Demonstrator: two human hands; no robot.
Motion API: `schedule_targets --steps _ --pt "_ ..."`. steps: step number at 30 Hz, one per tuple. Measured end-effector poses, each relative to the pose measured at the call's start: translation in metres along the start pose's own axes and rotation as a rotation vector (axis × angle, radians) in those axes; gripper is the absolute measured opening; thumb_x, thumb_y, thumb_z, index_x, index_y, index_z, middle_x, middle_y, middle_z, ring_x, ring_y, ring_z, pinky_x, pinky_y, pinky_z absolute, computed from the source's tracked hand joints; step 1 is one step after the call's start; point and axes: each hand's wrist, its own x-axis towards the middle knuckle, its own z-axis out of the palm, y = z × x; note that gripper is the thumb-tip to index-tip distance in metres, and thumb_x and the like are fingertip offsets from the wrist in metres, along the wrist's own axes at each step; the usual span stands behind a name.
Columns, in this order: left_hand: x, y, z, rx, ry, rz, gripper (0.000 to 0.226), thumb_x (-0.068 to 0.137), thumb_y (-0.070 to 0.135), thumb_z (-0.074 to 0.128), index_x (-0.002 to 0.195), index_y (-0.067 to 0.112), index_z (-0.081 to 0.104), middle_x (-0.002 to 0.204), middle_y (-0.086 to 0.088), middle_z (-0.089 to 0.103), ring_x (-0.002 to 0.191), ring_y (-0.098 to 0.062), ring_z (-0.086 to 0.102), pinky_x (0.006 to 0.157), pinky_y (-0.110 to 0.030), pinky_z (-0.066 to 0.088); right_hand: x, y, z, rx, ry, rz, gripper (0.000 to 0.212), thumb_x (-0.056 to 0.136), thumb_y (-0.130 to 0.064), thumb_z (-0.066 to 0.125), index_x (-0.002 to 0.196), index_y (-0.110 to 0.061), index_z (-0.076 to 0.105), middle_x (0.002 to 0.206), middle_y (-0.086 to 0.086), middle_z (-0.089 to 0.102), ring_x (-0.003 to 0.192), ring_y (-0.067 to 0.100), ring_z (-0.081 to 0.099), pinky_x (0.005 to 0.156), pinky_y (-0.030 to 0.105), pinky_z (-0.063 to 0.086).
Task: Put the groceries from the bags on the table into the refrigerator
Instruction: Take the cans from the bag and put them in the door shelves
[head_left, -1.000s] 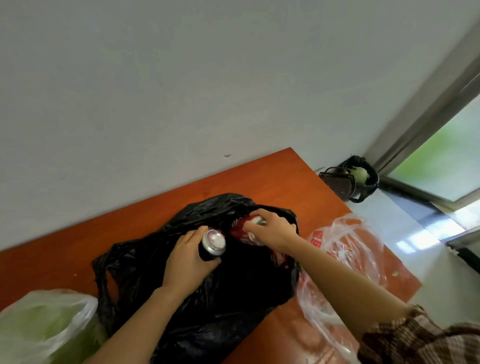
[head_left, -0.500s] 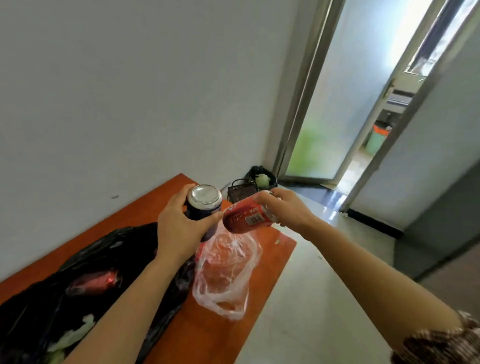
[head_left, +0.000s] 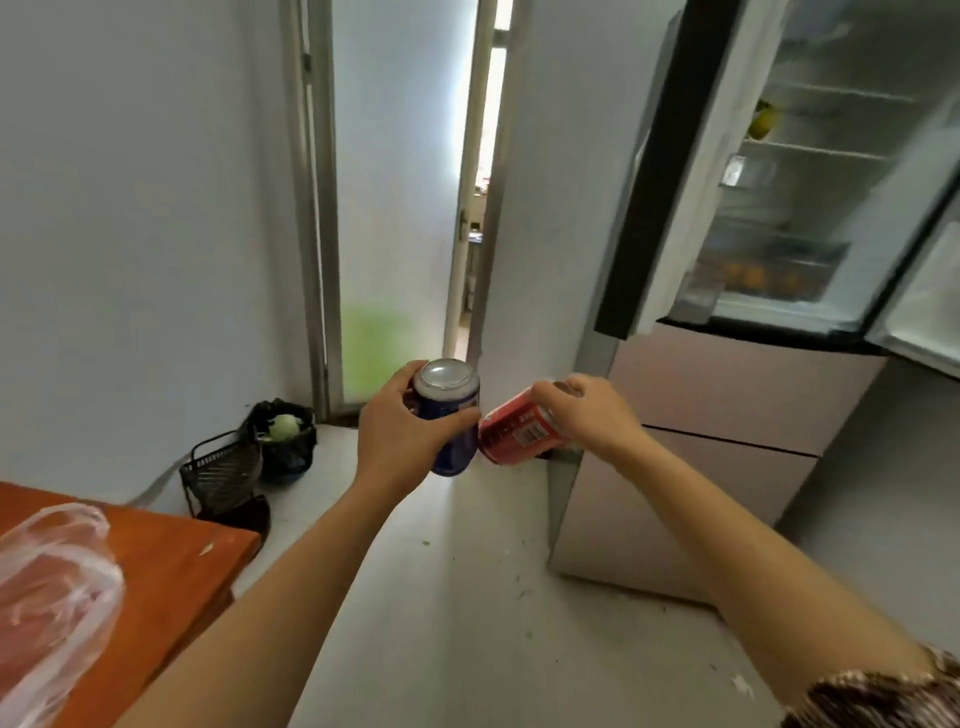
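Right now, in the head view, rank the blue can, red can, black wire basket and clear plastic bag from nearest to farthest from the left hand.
1. The blue can: in the grip of the left hand.
2. The red can: just to its right, held by the right hand.
3. The black wire basket, lower left, and the clear plastic bag, bottom left: both well off, too close to call.

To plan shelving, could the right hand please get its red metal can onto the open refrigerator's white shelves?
Probably, after a step closer: the pink refrigerator stands open and nothing blocks the right hand.
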Motion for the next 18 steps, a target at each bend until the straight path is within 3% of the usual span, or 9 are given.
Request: schedule_targets --steps 5,11,14,18 --pt "0.031 0.043 0.118 -0.042 -0.085 0.071 0.063 0.063 0.022 0.086 0.119 0.021 0.058 0.112 0.006 0.064 0.103 -0.012 0.058 0.09 -0.029 0.052 0.017 0.061 -0.101 0.012 0.169 0.038 0.041 0.088 -0.05 0.056 0.109 -0.015 0.056 0.095 0.004 0.06 0.08 0.012 0.056 0.064 0.024 0.048" --pt "0.089 0.062 0.23 -0.036 -0.157 0.195 0.065 0.068 0.032 0.083 0.125 0.025 0.052 0.118 0.006 0.061 0.105 -0.01 0.055 0.091 -0.031 0.052 0.066 0.119 -0.19 0.083 0.34 0.098 0.036 0.086 -0.048 0.06 0.102 -0.016 0.058 0.084 -0.003 0.058 0.077 0.011 0.056 0.06 0.023 0.045" --pt "0.122 0.071 0.279 -0.064 -0.175 0.273 0.057 0.068 0.03 0.083 0.115 0.032 0.05 0.108 0.014 0.057 0.099 -0.005 0.054 0.082 -0.018 0.048 0.104 0.14 -0.228 0.114 0.38 0.108 0.038 0.083 -0.049 0.062 0.101 -0.015 0.059 0.087 -0.002 0.058 0.079 0.013 0.055 0.063 0.026 0.045" --pt "0.174 0.083 0.342 -0.099 -0.148 0.315 0.067 0.066 0.031 0.084 0.124 0.023 0.05 0.111 0.013 0.056 0.101 -0.006 0.054 0.074 -0.007 0.041 0.165 0.16 -0.274 0.136 0.44 0.127 0.057 0.07 -0.06 0.063 0.109 -0.018 0.061 0.099 0.004 0.063 0.085 0.018 0.059 0.065 0.03 0.047"
